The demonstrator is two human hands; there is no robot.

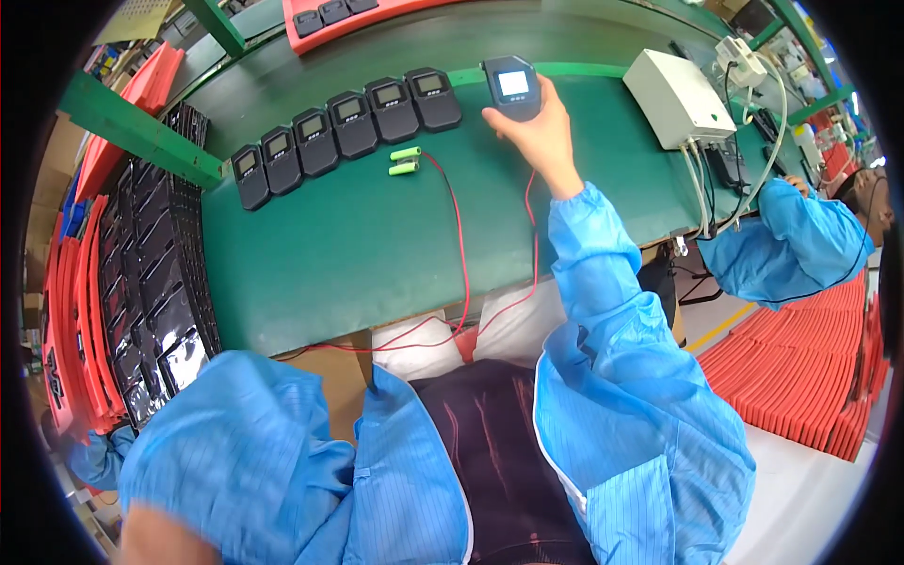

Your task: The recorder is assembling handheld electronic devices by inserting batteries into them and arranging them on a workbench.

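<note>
My right hand [535,137] is stretched out over the green bench [358,245] and grips a small dark device [513,87] with a lit pale screen, held at the far edge of the mat. To its left a row of several similar black devices [348,127] lies in a curved line. Two green cylindrical cells [405,160] with red wires [461,254] lie just in front of that row. My left arm in a blue sleeve [235,443] reaches down to the lower left; the hand itself is out of sight.
A white box [676,97] with cables stands at the right of the bench. Black and red trays [141,282] are stacked at the left, red trays [810,367] on the floor at the right. Another person in a blue sleeve [800,245] works at the right.
</note>
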